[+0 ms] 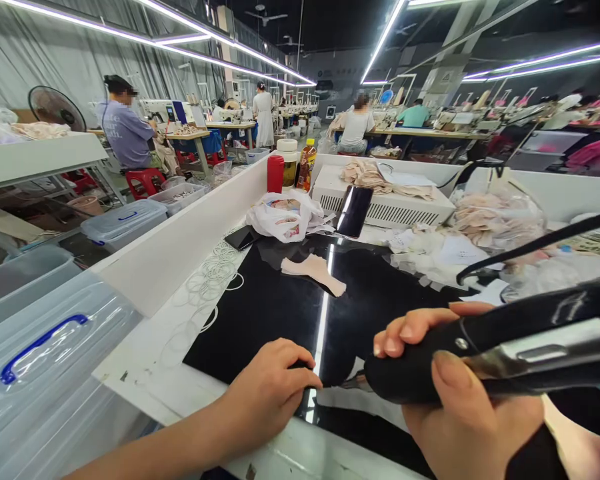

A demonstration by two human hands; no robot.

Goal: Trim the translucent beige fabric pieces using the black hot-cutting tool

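My right hand (460, 407) is wrapped round a black hand-held corded power tool (530, 347) with a silver panel on its side. The tool's narrow metal tip (353, 382) points left, low over a glossy black sheet (260, 313) on the table. My left hand (275, 390) is closed at the sheet's front edge, thumb and fingers together just left of the tip. Something dark shows by its fingertips, too hidden to name. Farther back on the sheet lies a small beige fabric piece (316, 272), apart from both hands.
White elastic loops (215, 273) lie along the table's left side. Behind the sheet are a white plastic bag (287, 217), a phone (355, 210), bottles and a vented white box (390, 207). Fabric scraps (435, 250) and the tool's black cord (530, 247) are at right. Lidded bins (55, 360) stand left.
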